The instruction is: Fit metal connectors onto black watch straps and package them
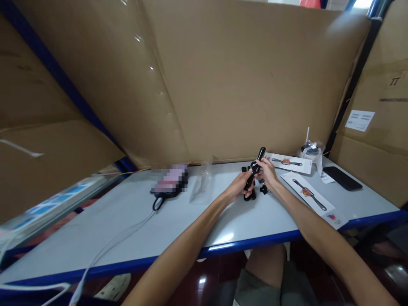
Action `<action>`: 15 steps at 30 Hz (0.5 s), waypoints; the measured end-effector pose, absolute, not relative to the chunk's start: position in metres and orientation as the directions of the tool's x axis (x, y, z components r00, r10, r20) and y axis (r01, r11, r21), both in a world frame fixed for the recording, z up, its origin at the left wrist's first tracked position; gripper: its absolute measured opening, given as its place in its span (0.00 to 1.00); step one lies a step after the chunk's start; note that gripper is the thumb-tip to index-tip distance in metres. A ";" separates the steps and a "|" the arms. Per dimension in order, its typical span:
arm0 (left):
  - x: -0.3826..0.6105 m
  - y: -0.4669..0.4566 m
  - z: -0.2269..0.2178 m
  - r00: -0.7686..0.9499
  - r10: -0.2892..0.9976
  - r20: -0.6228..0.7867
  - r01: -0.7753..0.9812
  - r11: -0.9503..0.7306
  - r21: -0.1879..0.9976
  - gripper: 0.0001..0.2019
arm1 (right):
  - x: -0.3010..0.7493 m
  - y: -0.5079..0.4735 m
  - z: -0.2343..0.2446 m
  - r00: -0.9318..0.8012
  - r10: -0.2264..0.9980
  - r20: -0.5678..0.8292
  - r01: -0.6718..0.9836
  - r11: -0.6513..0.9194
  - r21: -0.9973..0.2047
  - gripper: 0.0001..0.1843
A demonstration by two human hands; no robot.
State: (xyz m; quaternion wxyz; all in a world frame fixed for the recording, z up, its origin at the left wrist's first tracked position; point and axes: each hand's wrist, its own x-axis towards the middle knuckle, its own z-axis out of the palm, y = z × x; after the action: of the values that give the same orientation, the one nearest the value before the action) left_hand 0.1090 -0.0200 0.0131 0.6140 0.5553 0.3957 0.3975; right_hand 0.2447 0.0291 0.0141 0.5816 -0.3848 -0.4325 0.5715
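Note:
Both my hands meet over the middle of the pale table (pixel 134 229). A long black stick-like gadget (pixel 256 163) points up and away between them. My left hand (pixel 239 185) is closed round its lower end. My right hand (pixel 266 172) pinches its middle from the right. Small black parts (pixel 264 189) lie on the table just under the hands.
Two white product boxes (pixel 290 162) (pixel 310 196) lie to the right, with a plastic bag of parts (pixel 311 151) and a black phone (pixel 342 177) beyond. To the left lie a blurred dark device (pixel 168 182), a white cable (pixel 117 242) and a clear bag (pixel 201 182). Cardboard walls stand behind.

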 end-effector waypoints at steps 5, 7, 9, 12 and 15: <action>0.111 -0.022 0.012 0.387 0.922 0.010 -0.120 0.040 0.992 0.20 | 0.242 0.025 0.015 -0.108 0.987 0.123 -0.264 0.091 -0.960 0.16; 0.111 -0.021 0.012 0.389 0.921 0.007 -0.159 0.060 0.985 0.20 | 0.242 0.023 0.017 -0.142 0.980 0.136 -0.233 0.101 -0.967 0.17; 0.110 -0.019 0.012 0.376 0.927 0.006 -0.189 0.071 0.979 0.20 | 0.243 0.022 0.018 -0.175 0.977 0.122 -0.189 0.089 -0.978 0.18; 0.106 -0.015 0.014 0.327 0.945 0.028 -0.251 0.059 0.966 0.20 | 0.247 0.023 0.021 -0.118 0.981 0.152 0.020 0.156 -0.988 0.19; 0.101 -0.012 0.015 0.221 0.973 0.060 -0.309 0.012 0.951 0.20 | 0.254 0.018 0.034 0.085 0.881 0.464 0.360 0.407 -0.839 0.24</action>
State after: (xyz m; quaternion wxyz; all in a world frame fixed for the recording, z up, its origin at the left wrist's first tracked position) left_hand 0.1005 -0.0119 0.0151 0.6197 0.4758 0.3490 0.5175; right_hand 0.2537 0.0181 0.0338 0.5499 -0.4901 -0.6335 0.2369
